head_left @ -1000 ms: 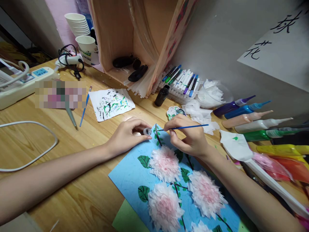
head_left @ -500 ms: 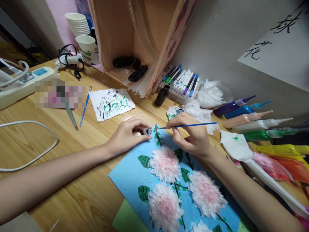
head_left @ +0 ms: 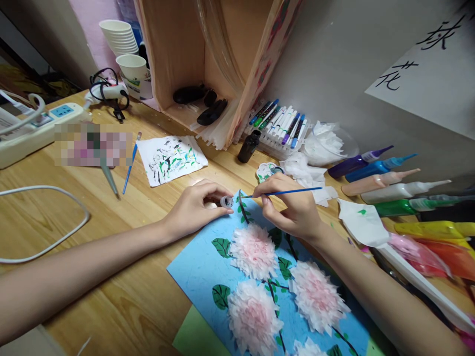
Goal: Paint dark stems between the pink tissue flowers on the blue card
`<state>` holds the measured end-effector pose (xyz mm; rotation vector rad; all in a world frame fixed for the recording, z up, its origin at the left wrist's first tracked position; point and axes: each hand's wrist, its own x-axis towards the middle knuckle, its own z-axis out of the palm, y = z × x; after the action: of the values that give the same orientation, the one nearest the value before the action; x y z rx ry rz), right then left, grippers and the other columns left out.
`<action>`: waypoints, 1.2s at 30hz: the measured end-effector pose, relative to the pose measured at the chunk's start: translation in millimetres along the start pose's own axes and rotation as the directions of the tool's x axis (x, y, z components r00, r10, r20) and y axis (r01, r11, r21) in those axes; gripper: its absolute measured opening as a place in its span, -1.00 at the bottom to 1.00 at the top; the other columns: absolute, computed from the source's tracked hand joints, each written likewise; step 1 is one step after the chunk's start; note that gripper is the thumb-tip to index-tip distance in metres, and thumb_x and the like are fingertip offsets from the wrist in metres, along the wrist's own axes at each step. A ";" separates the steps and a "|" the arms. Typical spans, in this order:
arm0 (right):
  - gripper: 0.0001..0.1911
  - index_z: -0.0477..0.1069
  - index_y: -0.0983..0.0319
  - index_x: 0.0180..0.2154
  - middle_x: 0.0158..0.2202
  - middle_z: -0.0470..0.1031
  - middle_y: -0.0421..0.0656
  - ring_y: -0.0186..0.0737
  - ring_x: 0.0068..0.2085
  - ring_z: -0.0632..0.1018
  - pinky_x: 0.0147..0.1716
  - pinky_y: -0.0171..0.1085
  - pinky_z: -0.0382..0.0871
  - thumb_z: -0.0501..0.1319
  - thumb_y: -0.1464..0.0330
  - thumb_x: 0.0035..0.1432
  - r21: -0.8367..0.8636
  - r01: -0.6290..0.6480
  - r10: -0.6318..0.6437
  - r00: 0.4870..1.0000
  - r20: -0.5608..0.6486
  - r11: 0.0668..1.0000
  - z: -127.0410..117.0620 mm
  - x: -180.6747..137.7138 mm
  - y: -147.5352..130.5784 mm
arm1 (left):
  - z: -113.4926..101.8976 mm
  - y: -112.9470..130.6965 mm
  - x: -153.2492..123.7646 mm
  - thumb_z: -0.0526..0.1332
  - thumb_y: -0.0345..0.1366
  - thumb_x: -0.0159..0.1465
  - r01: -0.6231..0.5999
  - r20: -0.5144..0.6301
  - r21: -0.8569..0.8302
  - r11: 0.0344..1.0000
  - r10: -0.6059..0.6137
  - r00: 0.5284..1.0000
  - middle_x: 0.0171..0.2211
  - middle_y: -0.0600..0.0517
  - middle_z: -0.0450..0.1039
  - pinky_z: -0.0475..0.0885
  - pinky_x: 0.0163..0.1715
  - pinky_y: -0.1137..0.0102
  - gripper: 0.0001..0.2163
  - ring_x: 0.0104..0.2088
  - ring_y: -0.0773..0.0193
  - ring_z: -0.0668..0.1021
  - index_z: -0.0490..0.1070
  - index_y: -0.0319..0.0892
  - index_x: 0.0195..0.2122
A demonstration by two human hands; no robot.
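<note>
My right hand (head_left: 287,205) pinches a thin blue paintbrush (head_left: 293,191). The brush tip meets the dark painted stem near the top corner of the blue paper (head_left: 196,269). Small green leaves line that stem. To the left, my left hand (head_left: 198,202) is closed around a small whitish round cap or pot (head_left: 226,201), its dark-stained opening facing right; its exact kind is unclear. This hand rests by the paper's edge. Pink-and-white tissue flowers (head_left: 254,251) and dark green leaves (head_left: 221,248) stand on the paper. Green paper (head_left: 196,333) shows beneath.
Behind my hands are a paint-smeared tissue (head_left: 172,160), an open black bottle (head_left: 248,147), a small paint palette (head_left: 267,172) and a box of markers (head_left: 285,126). Paint bottles (head_left: 386,183) line the right side. A power strip (head_left: 48,126) and white cable (head_left: 67,189) lie left.
My right hand has shifted slightly left, and the brush handle's end has swung left with it. The brush tip stays at the stem. My left hand has stayed still.
</note>
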<state>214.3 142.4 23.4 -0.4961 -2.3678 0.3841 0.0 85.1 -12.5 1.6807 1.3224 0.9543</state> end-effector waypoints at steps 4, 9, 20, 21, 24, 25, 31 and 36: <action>-0.84 0.36 0.21 -0.31 -0.45 0.47 -0.16 -0.24 -0.40 0.46 -0.41 -0.23 0.35 0.08 0.54 0.10 0.007 -0.012 0.012 1.000 -0.023 1.000 -2.4 0.1 -1.3 | -0.4 0.9 -0.7 0.38 -0.27 0.11 -0.001 -0.002 0.005 1.000 0.001 1.000 -0.25 -0.02 0.52 0.48 -0.18 0.34 -0.78 -0.23 0.25 0.55 0.52 -0.18 -0.22; -0.84 0.36 0.21 -0.32 -0.46 0.47 -0.16 -0.23 -0.39 0.48 -0.39 -0.23 0.35 0.08 0.54 0.09 0.009 -0.036 0.037 0.998 -0.044 0.999 -3.6 0.5 -2.0 | -1.1 2.1 -1.1 0.38 -0.27 0.10 0.002 -0.001 0.012 1.000 -0.002 1.000 -0.26 -0.01 0.51 0.47 -0.19 0.35 -0.78 -0.23 0.26 0.54 0.53 -0.17 -0.22; -0.86 0.37 0.22 -0.34 -0.47 0.48 -0.16 -0.25 -0.42 0.46 -0.42 -0.25 0.36 0.08 0.52 0.11 -0.017 -0.028 0.028 1.000 -0.011 0.999 -1.6 -0.6 1.5 | -0.2 -0.1 -0.9 0.38 -0.26 0.11 0.007 0.002 0.002 1.000 -0.007 1.000 -0.24 -0.02 0.52 0.48 -0.17 0.33 -0.77 -0.22 0.25 0.55 0.53 -0.17 -0.21; -0.86 0.37 0.21 -0.34 -0.47 0.48 -0.16 -0.24 -0.41 0.47 -0.41 -0.25 0.35 0.08 0.52 0.11 -0.022 -0.033 0.033 0.999 -0.014 0.999 -2.2 -0.6 1.4 | -0.4 0.0 -0.9 0.38 -0.26 0.11 0.006 0.002 0.001 1.000 -0.006 1.000 -0.25 -0.03 0.52 0.48 -0.18 0.34 -0.77 -0.22 0.25 0.55 0.53 -0.18 -0.21; -0.85 0.37 0.20 -0.34 -0.46 0.48 -0.16 -0.23 -0.40 0.48 -0.40 -0.24 0.35 0.09 0.52 0.10 -0.022 -0.052 0.051 0.999 -0.018 0.998 -3.9 -0.3 0.6 | -0.7 0.1 -1.1 0.38 -0.26 0.11 0.004 0.004 0.000 1.000 -0.004 1.000 -0.25 -0.04 0.52 0.48 -0.18 0.33 -0.76 -0.22 0.24 0.55 0.53 -0.19 -0.21; -0.85 0.38 0.20 -0.34 -0.45 0.48 -0.16 -0.23 -0.39 0.49 -0.39 -0.23 0.35 0.09 0.53 0.10 -0.015 -0.054 0.053 0.998 -0.020 0.998 -4.4 -0.2 0.2 | -0.8 0.0 -1.2 0.38 -0.26 0.11 0.005 0.004 0.001 1.000 -0.005 1.000 -0.25 -0.04 0.52 0.48 -0.18 0.33 -0.76 -0.22 0.24 0.55 0.53 -0.19 -0.20; -0.83 0.38 0.20 -0.31 -0.45 0.49 -0.17 -0.24 -0.39 0.49 -0.38 -0.23 0.37 0.08 0.54 0.10 0.027 -0.024 0.024 1.000 -0.003 0.999 -4.2 0.5 -1.5 | -0.2 -0.6 -0.5 0.38 -0.25 0.11 0.007 0.005 -0.006 1.000 -0.007 1.000 -0.25 -0.03 0.51 0.48 -0.18 0.33 -0.76 -0.22 0.25 0.54 0.52 -0.19 -0.20; -0.83 0.38 0.20 -0.31 -0.45 0.49 -0.17 -0.24 -0.40 0.48 -0.40 -0.24 0.36 0.08 0.53 0.10 0.030 -0.010 0.010 1.000 -0.001 0.999 -2.0 0.5 -1.0 | 0.0 0.1 0.0 0.37 -0.27 0.11 0.009 0.007 -0.010 1.000 -0.009 1.000 -0.25 -0.02 0.51 0.47 -0.18 0.34 -0.78 -0.23 0.26 0.54 0.52 -0.19 -0.21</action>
<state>215.1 142.0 25.5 -0.4947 -2.3552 0.4232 0.1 85.1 -12.5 1.6681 1.3175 0.9477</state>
